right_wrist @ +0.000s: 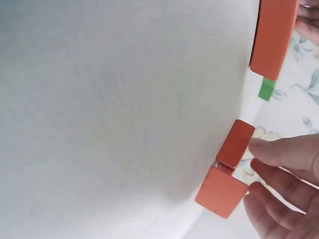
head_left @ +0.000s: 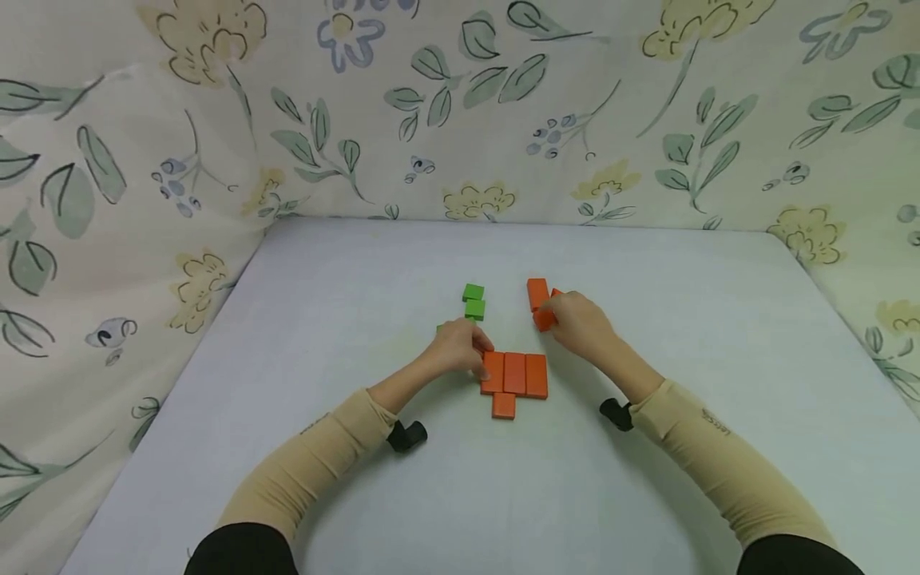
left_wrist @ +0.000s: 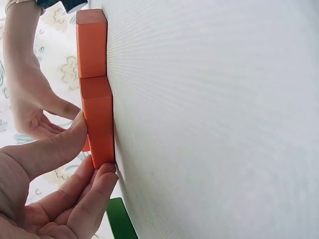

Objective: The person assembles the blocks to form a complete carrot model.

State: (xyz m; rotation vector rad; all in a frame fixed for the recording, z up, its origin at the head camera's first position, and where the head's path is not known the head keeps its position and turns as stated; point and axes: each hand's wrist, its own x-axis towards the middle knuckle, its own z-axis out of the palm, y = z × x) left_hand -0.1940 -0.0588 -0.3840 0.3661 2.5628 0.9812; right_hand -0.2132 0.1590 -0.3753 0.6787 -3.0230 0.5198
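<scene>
Three orange blocks point(head_left: 514, 373) stand side by side in a row, with a smaller orange block point(head_left: 504, 406) against their near side. My left hand point(head_left: 458, 348) is at the row's left end, its thumb and fingertips pinching the leftmost orange block point(left_wrist: 98, 127). Farther back on the right, my right hand point(head_left: 580, 323) reaches over a small group of loose orange blocks point(head_left: 537, 294). In the right wrist view its fingers are spread, with the thumb tip right at the edge of one orange block point(right_wrist: 236, 143) and the other fingertips close by another point(right_wrist: 222, 192).
Green blocks point(head_left: 474, 309) lie behind my left hand, partly hidden by it. All the blocks are on a white tabletop point(head_left: 690, 319). Floral cloth point(head_left: 460, 120) rises along the table's back and sides. Each wrist carries a small black camera point(head_left: 407, 437).
</scene>
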